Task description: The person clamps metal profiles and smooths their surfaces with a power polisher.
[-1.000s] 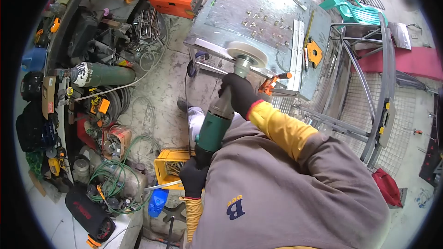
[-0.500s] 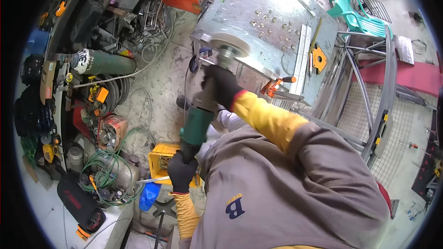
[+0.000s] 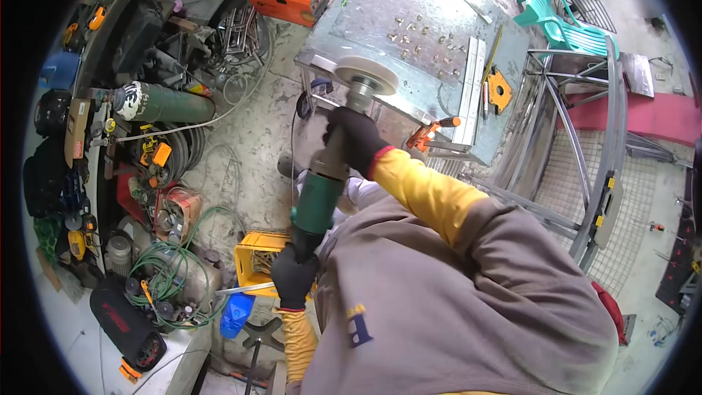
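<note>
A large green-bodied angle grinder (image 3: 319, 201) spans between my two gloved hands, its head pointing up and away from me. My right hand (image 3: 355, 140), in a black glove with a yellow sleeve, is wrapped round the grey front section just behind the head. My left hand (image 3: 295, 276), also black-gloved, closes round the dark rear handle. A pale round disc (image 3: 369, 73) is fitted at the far end and overlaps the near edge of the metal worktable (image 3: 365, 25) in this view. Several small metal pieces (image 3: 428, 40) lie scattered on that table.
An orange-handled clamp (image 3: 433, 132) grips the table's near side by metal bars (image 3: 472, 80) and a yellow magnetic square (image 3: 499, 91). Left are a gas cylinder (image 3: 172, 103), coiled green hose (image 3: 164, 278) and a yellow crate (image 3: 247, 260). A metal frame (image 3: 610, 132) stands right.
The disc, smeared by motion before, now shows a sharper outline. The grinder and both hands have shifted only slightly, and both grips are unchanged. The table sits a little farther left in view.
</note>
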`<move>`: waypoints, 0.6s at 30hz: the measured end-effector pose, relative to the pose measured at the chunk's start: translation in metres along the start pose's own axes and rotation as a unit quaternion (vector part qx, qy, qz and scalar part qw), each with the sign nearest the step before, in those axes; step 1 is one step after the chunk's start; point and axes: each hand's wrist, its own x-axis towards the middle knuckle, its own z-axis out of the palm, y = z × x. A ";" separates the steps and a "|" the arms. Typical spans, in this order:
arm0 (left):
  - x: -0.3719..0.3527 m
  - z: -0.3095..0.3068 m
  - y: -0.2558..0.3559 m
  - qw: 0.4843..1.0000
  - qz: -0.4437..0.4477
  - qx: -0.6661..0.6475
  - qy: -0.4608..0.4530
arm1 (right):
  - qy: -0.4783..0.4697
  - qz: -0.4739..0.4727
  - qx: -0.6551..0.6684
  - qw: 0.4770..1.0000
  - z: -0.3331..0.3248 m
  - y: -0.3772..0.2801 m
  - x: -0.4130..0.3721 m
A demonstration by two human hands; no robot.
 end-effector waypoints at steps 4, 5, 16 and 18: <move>-0.019 0.027 0.002 0.999 0.001 0.010 -0.035 | -0.005 -0.034 -0.031 0.999 -0.060 -0.009 -0.025; -0.020 0.023 0.004 0.997 -0.001 0.008 -0.083 | -0.055 -0.162 -0.202 0.964 -0.075 -0.009 -0.037; 0.003 0.000 0.002 0.999 0.012 -0.026 -0.023 | 0.003 0.009 -0.024 1.000 -0.001 -0.002 0.003; 0.017 -0.012 -0.008 0.998 -0.034 0.057 0.012 | -0.035 0.023 -0.045 0.998 0.040 -0.003 0.012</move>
